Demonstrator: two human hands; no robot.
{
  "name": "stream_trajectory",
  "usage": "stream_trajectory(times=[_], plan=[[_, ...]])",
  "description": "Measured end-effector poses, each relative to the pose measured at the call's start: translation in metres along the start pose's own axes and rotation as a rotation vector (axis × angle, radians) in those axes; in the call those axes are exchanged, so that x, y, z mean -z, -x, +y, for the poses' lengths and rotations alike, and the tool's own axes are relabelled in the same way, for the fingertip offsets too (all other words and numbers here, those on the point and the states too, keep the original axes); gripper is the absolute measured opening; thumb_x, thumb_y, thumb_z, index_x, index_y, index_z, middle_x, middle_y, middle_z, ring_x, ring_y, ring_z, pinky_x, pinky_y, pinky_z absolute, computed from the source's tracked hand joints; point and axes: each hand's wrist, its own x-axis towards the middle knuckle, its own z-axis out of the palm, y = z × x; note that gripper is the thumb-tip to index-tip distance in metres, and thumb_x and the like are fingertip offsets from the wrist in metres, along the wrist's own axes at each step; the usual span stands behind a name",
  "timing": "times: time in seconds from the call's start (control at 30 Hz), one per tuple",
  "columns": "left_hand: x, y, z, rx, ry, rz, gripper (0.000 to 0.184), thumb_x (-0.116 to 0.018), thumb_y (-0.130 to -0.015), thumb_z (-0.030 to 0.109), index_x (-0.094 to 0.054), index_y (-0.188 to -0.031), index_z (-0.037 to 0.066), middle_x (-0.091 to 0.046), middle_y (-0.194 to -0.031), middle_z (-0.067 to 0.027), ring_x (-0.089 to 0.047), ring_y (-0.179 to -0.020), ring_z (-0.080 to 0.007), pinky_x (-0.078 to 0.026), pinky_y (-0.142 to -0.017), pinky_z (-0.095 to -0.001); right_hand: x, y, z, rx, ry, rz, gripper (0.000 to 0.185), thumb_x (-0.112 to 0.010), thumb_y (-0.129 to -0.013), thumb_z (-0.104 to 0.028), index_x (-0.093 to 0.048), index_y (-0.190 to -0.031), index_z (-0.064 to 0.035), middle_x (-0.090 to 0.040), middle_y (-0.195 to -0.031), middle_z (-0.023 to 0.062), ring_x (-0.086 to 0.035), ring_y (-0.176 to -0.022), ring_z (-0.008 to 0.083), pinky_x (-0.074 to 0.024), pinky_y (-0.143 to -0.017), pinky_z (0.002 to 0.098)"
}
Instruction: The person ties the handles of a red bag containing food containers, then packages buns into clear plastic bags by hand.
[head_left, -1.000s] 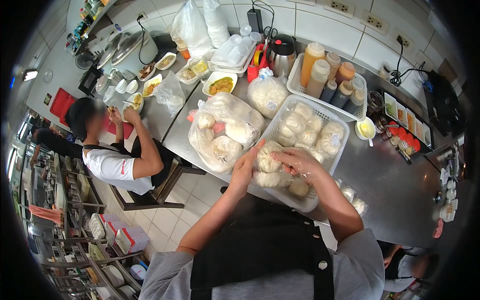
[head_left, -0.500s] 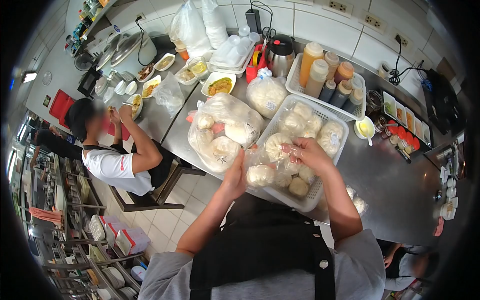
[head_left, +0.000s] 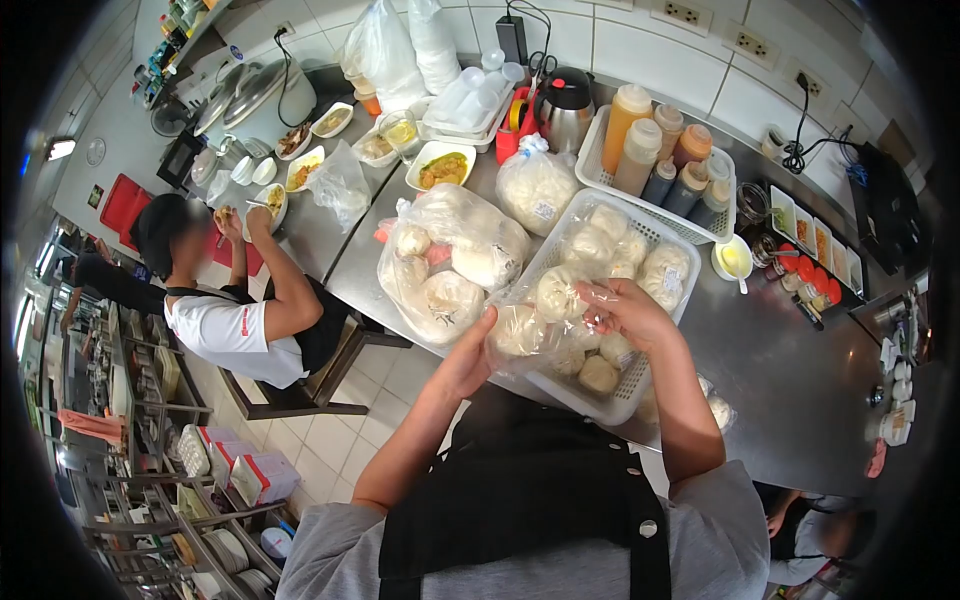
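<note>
A clear plastic bag of white steamed buns point(head_left: 519, 331) hangs between my hands, over the near left edge of a white plastic basket point(head_left: 597, 412). My left hand point(head_left: 468, 357) is closed on the bag's left side, its thumb up against the plastic. With bent fingers, my right hand point(head_left: 637, 316) pinches the bag's film on the right. Inside the basket lie more bagged buns point(head_left: 599, 374), partly hidden under the held bag. Left of it, a large plastic bag of buns point(head_left: 452, 297) rests on the steel table, close to my left hand.
Behind the basket stands a tray of sauce bottles point(head_left: 636, 155), beside a steel thermos point(head_left: 563, 112). A tied bag point(head_left: 535, 187) and a dish of food point(head_left: 441, 168) sit further back. At left, a co-worker point(head_left: 245, 290) sits eating. A yellow-filled bowl point(head_left: 733, 258) is at right.
The held bag has risen slightly, and its left bun has shifted upward. My right hand's fingers have changed their hold on the film. The co-worker's hand has moved a little.
</note>
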Motion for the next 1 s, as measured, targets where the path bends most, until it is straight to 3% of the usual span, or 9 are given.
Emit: stream_trajectory(times=[0.07, 0.23, 0.37, 0.47, 0.57, 0.67, 0.73, 0.83, 1.0], plan=[[0.002, -0.003, 0.0, -0.03, 0.038, 0.073, 0.055, -0.048, -0.101, 0.034, -0.038, -0.143, 0.0, -0.054, -0.136, -0.0141, -0.057, -0.119, -0.0246, -0.046, -0.101, -0.0403, -0.001, 0.004, -0.003, -0.011, -0.014, -0.012, 0.031, -0.065, -0.093, -0.033, -0.061, -0.101, -0.0026, -0.064, -0.072, 0.004, -0.058, -0.06, 0.0078, -0.0448, -0.053, 0.0224], [0.009, -0.006, 0.003, -0.032, -0.17, 0.077, 0.049, -0.054, -0.097, 0.017, -0.041, -0.14, -0.002, -0.055, -0.133, -0.0116, -0.056, -0.118, -0.0199, -0.046, -0.098, -0.0352, -0.001, 0.008, -0.002, 0.03, 0.03, -0.283, 0.041, -0.062, -0.095, -0.032, -0.053, -0.122, -0.0026, -0.072, -0.093, 0.0096, -0.064, -0.073, 0.0091, -0.0492, -0.063, 0.0212], [0.002, -0.004, 0.006, -0.031, -0.152, 0.035, 0.048, -0.053, -0.097, 0.017, -0.041, -0.141, -0.001, -0.056, -0.132, -0.0119, -0.057, -0.118, -0.0203, -0.046, -0.099, -0.0352, -0.005, 0.012, -0.001, 0.005, -0.021, -0.302, 0.041, -0.063, -0.095, -0.03, -0.053, -0.124, -0.0032, -0.072, -0.097, 0.0108, -0.064, -0.076, 0.0087, -0.0498, -0.066, 0.0219], [-0.009, -0.004, 0.01, -0.141, -0.024, -0.001, 0.048, -0.055, -0.096, 0.013, -0.041, -0.14, -0.001, -0.055, -0.133, -0.0125, -0.056, -0.118, -0.0205, -0.048, -0.096, -0.0348, -0.009, 0.016, -0.002, 0.056, -0.109, -0.278, 0.042, -0.062, -0.095, -0.028, -0.052, -0.127, -0.0027, -0.072, -0.095, 0.0096, -0.063, -0.077, 0.0081, -0.0499, -0.066, 0.0224], [-0.009, -0.004, 0.01, -0.151, -0.025, 0.059, 0.05, -0.063, -0.093, 0.01, -0.044, -0.138, 0.0, -0.058, -0.129, -0.011, -0.058, -0.115, -0.0195, -0.049, -0.096, -0.0343, -0.006, 0.001, 0.013, 0.05, 0.171, -0.242, 0.043, -0.065, -0.093, -0.024, -0.052, -0.128, -0.0033, -0.071, -0.094, 0.0086, -0.062, -0.073, 0.0082, -0.0499, -0.064, 0.0232], [-0.007, -0.003, 0.008, -0.115, -0.144, 0.098, 0.052, -0.07, -0.089, 0.009, -0.048, -0.135, 0.0, -0.062, -0.123, -0.0089, -0.061, -0.11, -0.0172, -0.05, -0.093, -0.0326, -0.017, -0.003, 0.023, 0.117, 0.142, -0.091, 0.042, -0.071, -0.088, -0.016, -0.054, -0.124, -0.0031, -0.07, -0.088, 0.0076, -0.061, -0.068, 0.0088, -0.049, -0.06, 0.0237], [-0.008, -0.005, 0.009, -0.136, -0.193, 0.096, 0.049, -0.072, -0.087, 0.011, -0.053, -0.131, 0.001, -0.065, -0.117, -0.0072, -0.062, -0.104, -0.0149, -0.05, -0.091, -0.0318, -0.034, 0.001, 0.018, 0.28, -0.024, 0.063, 0.04, -0.076, -0.083, -0.009, -0.055, -0.117, -0.0004, -0.069, -0.083, 0.0072, -0.061, -0.065, 0.0092, -0.0482, -0.057, 0.0237], [-0.01, -0.004, 0.01, -0.147, -0.246, 0.101, 0.048, -0.074, -0.086, 0.013, -0.055, -0.128, 0.001, -0.065, -0.116, -0.007, -0.062, -0.103, -0.0145, -0.05, -0.089, -0.0314, -0.043, 0.0, 0.017, 0.295, 0.181, 0.114, 0.04, -0.077, -0.081, -0.006, -0.054, -0.113, 0.0009, -0.068, -0.08, 0.0081, -0.062, -0.067, 0.0094, -0.0482, -0.057, 0.0241], [-0.027, -0.004, 0.017, -0.225, -0.342, 0.178, 0.047, -0.075, -0.085, 0.015, -0.056, -0.126, 0.0, -0.066, -0.115, -0.0078, -0.063, -0.103, -0.0156, -0.051, -0.088, -0.0318, -0.056, 0.002, 0.021, 0.416, 0.235, 0.161, 0.038, -0.073, -0.084, -0.006, -0.057, -0.118, 0.0016, -0.068, -0.08, 0.0085, -0.062, -0.066, 0.0102, -0.0495, -0.06, 0.0244]])
